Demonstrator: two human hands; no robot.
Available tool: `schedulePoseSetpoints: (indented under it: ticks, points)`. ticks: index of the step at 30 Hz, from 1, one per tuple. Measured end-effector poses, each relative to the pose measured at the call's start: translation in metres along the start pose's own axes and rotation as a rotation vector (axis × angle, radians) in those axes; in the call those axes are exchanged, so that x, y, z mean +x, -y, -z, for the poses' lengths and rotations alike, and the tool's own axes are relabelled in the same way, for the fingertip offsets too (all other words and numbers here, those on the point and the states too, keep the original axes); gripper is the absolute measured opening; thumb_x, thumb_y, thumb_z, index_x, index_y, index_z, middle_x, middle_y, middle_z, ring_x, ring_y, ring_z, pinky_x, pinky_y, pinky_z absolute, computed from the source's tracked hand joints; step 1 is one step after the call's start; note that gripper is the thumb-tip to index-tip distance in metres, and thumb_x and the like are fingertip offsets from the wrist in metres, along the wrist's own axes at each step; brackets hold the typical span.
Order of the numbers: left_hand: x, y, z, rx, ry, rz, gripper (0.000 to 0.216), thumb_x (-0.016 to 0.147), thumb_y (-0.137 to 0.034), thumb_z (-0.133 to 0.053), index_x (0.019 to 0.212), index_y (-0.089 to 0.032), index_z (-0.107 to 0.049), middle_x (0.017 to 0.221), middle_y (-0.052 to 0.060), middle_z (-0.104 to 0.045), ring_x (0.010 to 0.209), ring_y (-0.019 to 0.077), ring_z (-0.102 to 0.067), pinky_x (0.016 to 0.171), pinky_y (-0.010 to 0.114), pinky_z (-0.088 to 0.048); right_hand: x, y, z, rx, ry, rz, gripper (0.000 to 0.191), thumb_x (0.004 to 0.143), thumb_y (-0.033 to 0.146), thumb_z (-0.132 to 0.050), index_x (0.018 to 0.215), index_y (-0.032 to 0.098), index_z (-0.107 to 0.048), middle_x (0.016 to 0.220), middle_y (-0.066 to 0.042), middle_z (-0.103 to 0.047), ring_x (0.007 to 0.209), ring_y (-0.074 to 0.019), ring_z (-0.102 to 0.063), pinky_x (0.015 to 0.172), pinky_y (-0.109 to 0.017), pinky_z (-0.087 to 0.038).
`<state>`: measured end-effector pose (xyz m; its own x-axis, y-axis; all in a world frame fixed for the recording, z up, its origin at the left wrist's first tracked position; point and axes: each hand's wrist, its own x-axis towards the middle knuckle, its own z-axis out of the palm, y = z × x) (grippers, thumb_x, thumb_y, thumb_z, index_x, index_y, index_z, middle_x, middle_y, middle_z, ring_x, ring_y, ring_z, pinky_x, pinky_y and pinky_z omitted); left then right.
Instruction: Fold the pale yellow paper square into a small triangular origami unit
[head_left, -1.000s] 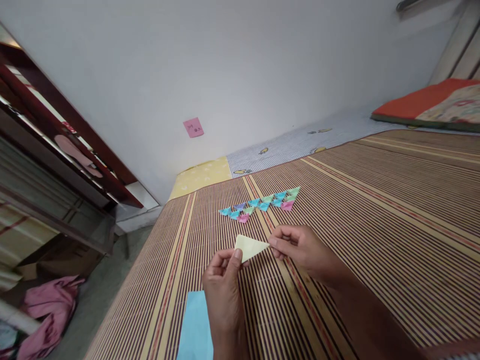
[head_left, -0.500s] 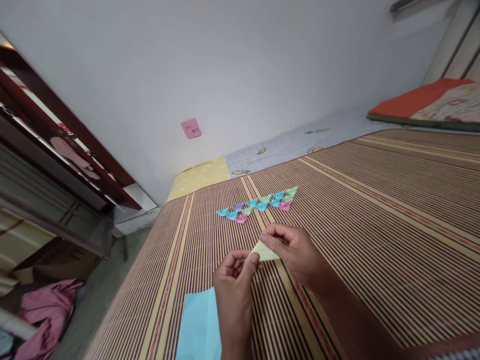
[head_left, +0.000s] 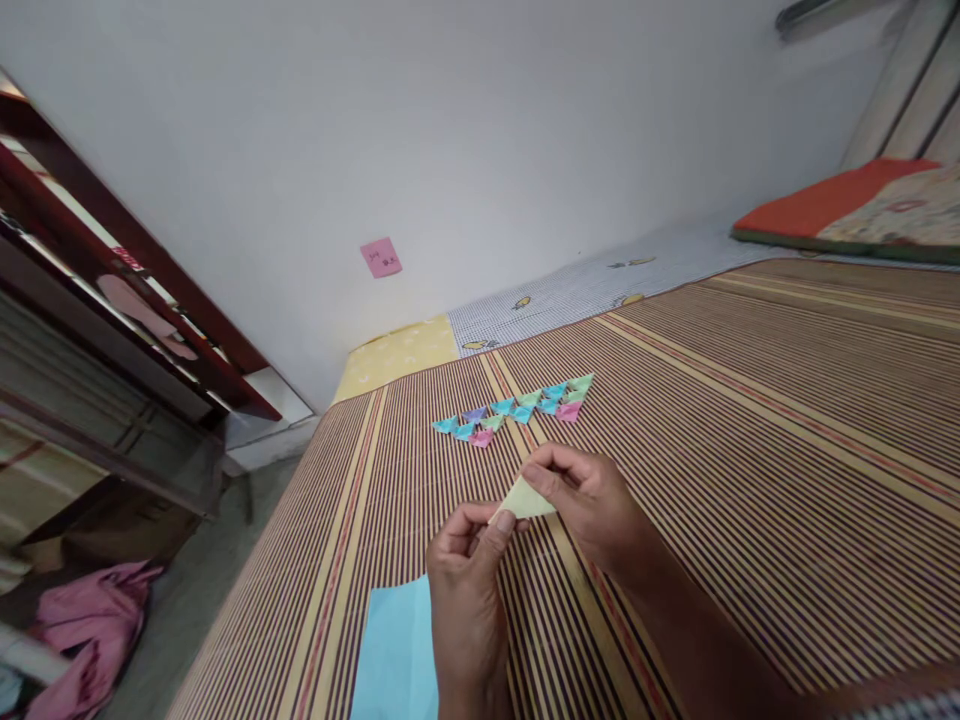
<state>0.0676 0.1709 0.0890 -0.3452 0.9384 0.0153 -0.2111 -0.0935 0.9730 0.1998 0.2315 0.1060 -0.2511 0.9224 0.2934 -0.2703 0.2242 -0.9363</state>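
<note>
A pale yellow piece of folded paper (head_left: 529,500), triangular in outline, is held up between my two hands over the striped mat. My left hand (head_left: 474,565) pinches its lower left corner between thumb and fingers. Thumb and forefinger of my right hand (head_left: 585,500) grip the upper right part, covering some of it. Beside my left wrist lies a sheet of light blue paper (head_left: 396,650), partly hidden by that arm. Farther off, several small folded paper triangles (head_left: 523,412) in blue, green, pink and purple sit in rows on the mat.
The striped mat (head_left: 697,400) covers a bed against a white wall (head_left: 480,130) bearing a pink note (head_left: 381,257). An orange-edged cushion (head_left: 832,205) lies at the far right. Left of the bed, pink cloth (head_left: 90,630) rests low down near the floor.
Both hands stay on the yellow paper. My left thumb has slid slightly down and left along its edge; the view has shifted a touch.
</note>
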Motion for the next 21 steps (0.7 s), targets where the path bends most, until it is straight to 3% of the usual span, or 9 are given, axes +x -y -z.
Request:
schedulePoseSetpoints:
  ticks: [5, 16, 19, 21]
  points:
    - [0.0003, -0.0008, -0.0029, -0.013, 0.028, 0.025, 0.025, 0.077, -0.038, -0.081, 0.087, -0.017, -0.071, 0.081, 0.003, -0.072, 0.077, 0.015, -0.065, 0.073, 0.024, -0.049, -0.0003, -0.0026, -0.0018, 0.0, -0.022, 0.041, 0.023, 0.091, 0.033, -0.064, 0.074, 0.017, -0.064, 0.064, 0.004, -0.053, 0.059, -0.0107, -0.048, 0.055, -0.023, -0.039]
    - [-0.0015, -0.0068, -0.0037, 0.105, 0.048, 0.032, 0.024, 0.076, -0.039, -0.081, 0.079, -0.016, -0.071, 0.07, 0.0, -0.067, 0.069, 0.0133, -0.06, 0.067, 0.022, -0.047, -0.0013, -0.0002, -0.0062, 0.008, 0.068, -0.002, 0.025, 0.091, 0.033, -0.063, 0.072, 0.016, -0.065, 0.064, 0.003, -0.054, 0.061, -0.0111, -0.05, 0.056, -0.023, -0.04]
    - [-0.0011, -0.0031, -0.0013, 0.077, -0.01, 0.005, 0.025, 0.076, -0.039, -0.08, 0.077, -0.016, -0.07, 0.07, 0.0, -0.065, 0.067, 0.0131, -0.058, 0.063, 0.022, -0.045, -0.0013, 0.0009, -0.0048, 0.026, 0.083, -0.021, 0.017, 0.091, 0.033, -0.064, 0.09, 0.018, -0.072, 0.077, 0.0, -0.064, 0.072, -0.0137, -0.059, 0.065, -0.025, -0.047]
    - [-0.0007, -0.0001, 0.0015, 0.043, -0.066, -0.035, 0.025, 0.076, -0.038, -0.081, 0.078, -0.016, -0.07, 0.07, -0.001, -0.063, 0.067, 0.0131, -0.057, 0.063, 0.022, -0.045, -0.0013, 0.0032, -0.0021, 0.049, 0.048, -0.026, 0.022, 0.087, 0.034, -0.069, 0.103, 0.019, -0.072, 0.089, -0.003, -0.069, 0.083, -0.0167, -0.064, 0.075, -0.029, -0.051]
